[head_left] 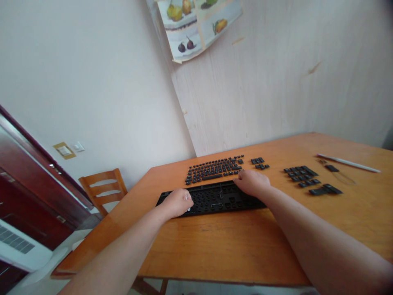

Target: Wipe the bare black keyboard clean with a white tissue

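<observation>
A black keyboard base without its keycaps lies near the middle of the table, thin metal wires showing on it. My left hand is closed over its left part. Something small and white shows at those fingers, too small to name. With bent fingers, my right hand grips the far edge of the base on its right side. Behind the base, loose black keycaps lie in rows like a keyboard layout. Smaller groups of keycaps and number-pad keycaps lie to the right.
On the right of the wooden table are a white pencil-like stick and a small dark tool with a wire loop. A wooden chair stands beyond the left edge. The wall behind bears a fruit picture.
</observation>
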A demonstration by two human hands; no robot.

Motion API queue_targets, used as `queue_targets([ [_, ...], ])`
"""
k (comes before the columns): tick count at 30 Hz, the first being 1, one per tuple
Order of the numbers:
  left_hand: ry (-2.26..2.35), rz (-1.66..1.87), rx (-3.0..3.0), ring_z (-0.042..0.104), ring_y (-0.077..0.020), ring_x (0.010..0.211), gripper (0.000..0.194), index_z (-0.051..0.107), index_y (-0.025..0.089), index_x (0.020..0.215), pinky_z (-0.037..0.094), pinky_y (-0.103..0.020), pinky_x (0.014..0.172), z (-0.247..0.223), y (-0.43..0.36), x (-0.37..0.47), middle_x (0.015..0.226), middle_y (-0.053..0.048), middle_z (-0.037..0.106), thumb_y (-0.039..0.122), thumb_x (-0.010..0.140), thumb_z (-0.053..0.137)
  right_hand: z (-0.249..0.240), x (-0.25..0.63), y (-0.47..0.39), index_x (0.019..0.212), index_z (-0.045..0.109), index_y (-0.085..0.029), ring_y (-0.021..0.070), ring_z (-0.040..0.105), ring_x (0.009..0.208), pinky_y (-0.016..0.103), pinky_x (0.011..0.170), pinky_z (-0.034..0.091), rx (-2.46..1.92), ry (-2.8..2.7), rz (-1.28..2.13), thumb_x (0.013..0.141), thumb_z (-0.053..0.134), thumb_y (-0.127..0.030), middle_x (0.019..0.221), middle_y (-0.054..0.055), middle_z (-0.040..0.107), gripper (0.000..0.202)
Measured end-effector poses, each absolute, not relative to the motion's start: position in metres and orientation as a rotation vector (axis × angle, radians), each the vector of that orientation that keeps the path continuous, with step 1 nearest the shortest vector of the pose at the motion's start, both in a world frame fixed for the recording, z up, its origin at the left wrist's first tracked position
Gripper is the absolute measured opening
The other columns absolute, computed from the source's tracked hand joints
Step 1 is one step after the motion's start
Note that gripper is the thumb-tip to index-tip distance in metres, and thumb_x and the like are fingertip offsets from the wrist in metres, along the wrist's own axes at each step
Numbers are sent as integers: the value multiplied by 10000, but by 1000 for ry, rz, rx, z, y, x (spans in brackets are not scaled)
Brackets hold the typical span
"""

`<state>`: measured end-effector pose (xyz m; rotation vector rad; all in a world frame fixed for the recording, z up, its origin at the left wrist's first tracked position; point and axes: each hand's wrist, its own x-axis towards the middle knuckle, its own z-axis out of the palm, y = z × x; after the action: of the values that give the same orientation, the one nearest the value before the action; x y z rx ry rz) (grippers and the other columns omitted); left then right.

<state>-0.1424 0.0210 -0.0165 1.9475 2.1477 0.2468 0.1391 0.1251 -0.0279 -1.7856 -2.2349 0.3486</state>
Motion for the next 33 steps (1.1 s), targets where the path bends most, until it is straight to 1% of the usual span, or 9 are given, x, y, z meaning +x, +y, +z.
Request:
queue_targets([
  [4, 2127, 230, 1953, 479, -118, 468, 157, 654, 172, 615, 250, -241, 462, -18, 25, -138, 496, 22, 582, 242, 650, 518, -26, 139, 124, 961, 725, -203, 320, 648, 1003, 413, 802, 481, -1786, -2240, 346, 869, 431, -444, 1060, 155, 698, 391],
  [8, 2119, 224, 1946, 480, -119, 469, 154, 629, 172, 574, 254, -238, 462, -19, 28, -135, 490, 17, 577, 245, 653, 519, -26, 139, 123, 966, 725, -199, 325, 651, 1005, 416, 796, 485, -1782, -2240, 346, 869, 424, -432, 1066, 160, 699, 393],
  [14, 2096, 223, 1960, 510, -129, 485, 158, 658, 169, 617, 275, -238, 468, -16, 28, -125, 509, 8, 601, 248, 658, 528, -27, 139, 123, 979, 722, -202, 320, 654, 998, 421, 804, 486, -1774, -2228, 344, 867, 431, -434, 1061, 156, 702, 388],
  [21, 2075, 192, 1988, 528, -132, 510, 161, 671, 167, 621, 286, -236, 480, -13, 36, -105, 527, 2, 615, 240, 654, 531, -25, 138, 123, 994, 722, -211, 312, 655, 999, 409, 811, 487, -1791, -2220, 350, 869, 442, -442, 1057, 142, 706, 385],
  [25, 2084, 188, 2000, 529, -139, 511, 144, 652, 170, 610, 278, -239, 477, -12, 37, -100, 526, -1, 614, 234, 659, 533, -24, 138, 123, 1010, 721, -202, 301, 650, 1012, 400, 820, 484, -1793, -2218, 368, 873, 444, -435, 1068, 155, 701, 387],
  [33, 2065, 200, 2085, 542, -139, 547, 122, 634, 174, 598, 292, -236, 501, -9, 36, -84, 555, -1, 616, 211, 658, 534, -25, 138, 123, 991, 715, -193, 297, 654, 1005, 374, 810, 484, -1779, -2210, 376, 872, 464, -437, 1062, 143, 710, 370],
])
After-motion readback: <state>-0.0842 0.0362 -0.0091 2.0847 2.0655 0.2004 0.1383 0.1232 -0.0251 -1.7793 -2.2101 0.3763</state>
